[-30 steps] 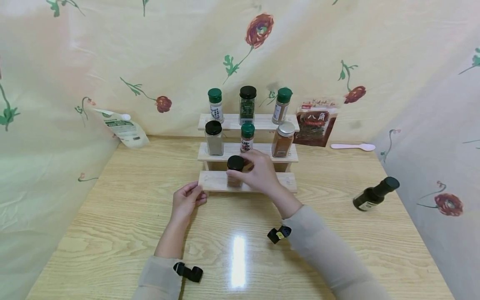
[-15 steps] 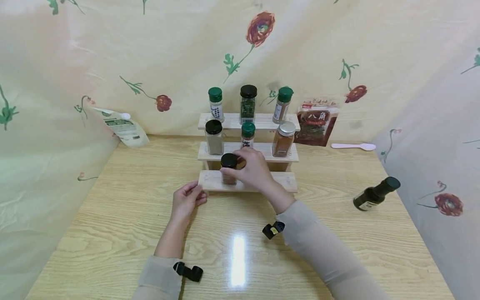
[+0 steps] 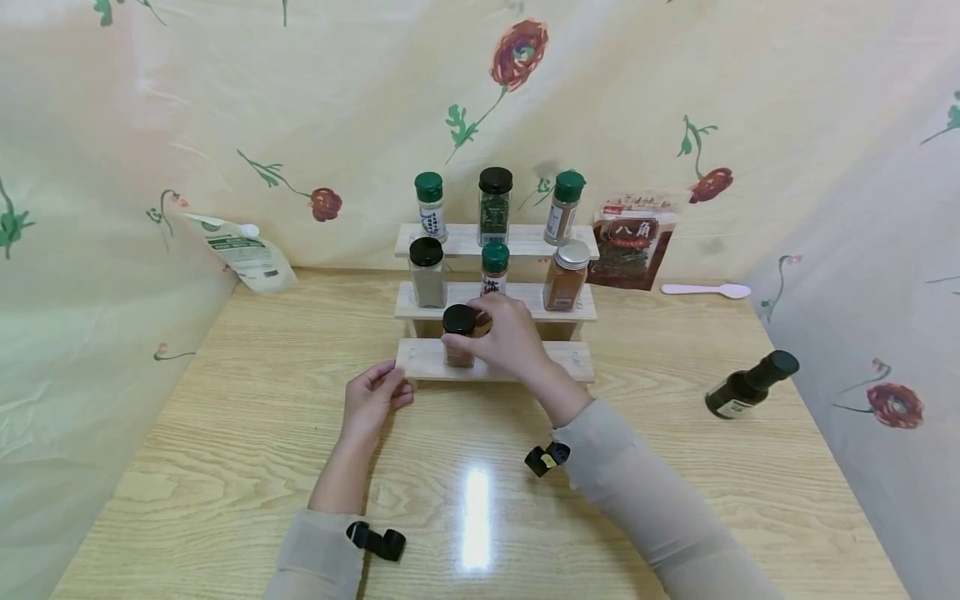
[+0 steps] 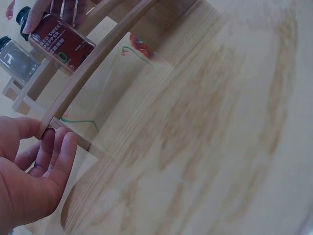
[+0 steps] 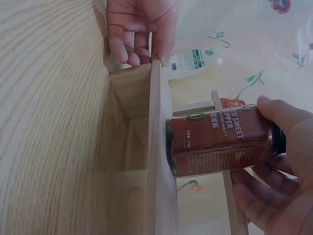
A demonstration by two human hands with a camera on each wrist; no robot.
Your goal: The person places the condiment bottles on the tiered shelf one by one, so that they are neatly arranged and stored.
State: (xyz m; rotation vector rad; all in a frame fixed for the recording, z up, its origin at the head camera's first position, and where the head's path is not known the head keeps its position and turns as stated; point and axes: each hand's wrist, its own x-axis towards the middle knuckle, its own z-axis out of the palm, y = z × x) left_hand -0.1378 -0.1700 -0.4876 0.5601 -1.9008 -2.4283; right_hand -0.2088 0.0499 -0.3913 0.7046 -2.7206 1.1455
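Observation:
A three-tier wooden spice rack [image 3: 540, 362] stands against the back cloth. My left hand [image 3: 372, 400] pinches the left end of its lowest shelf, thumb on top and fingers beneath, as the left wrist view shows. On that shelf a spice jar of red sweet pepper [image 5: 220, 139] with a black cap stands upright. My right hand [image 3: 510, 336] grips this jar near its cap, thumb on the front side. The jar's base meets the shelf board in the right wrist view. Behind my right hand, a green-capped jar [image 3: 494, 268] on the middle shelf is partly hidden.
Several more jars fill the upper shelves, among them a silver-capped jar [image 3: 567, 277] and a black-capped jar [image 3: 427, 273]. A brown packet [image 3: 632, 250], a pale spoon [image 3: 705, 290] and a dark bottle [image 3: 750, 386] lie to the right. A white pouch [image 3: 251, 257] leans at left.
My right hand has shifted the sweet pepper jar left along the lowest shelf, mostly in the first half second. My left hand stays at the shelf's end.

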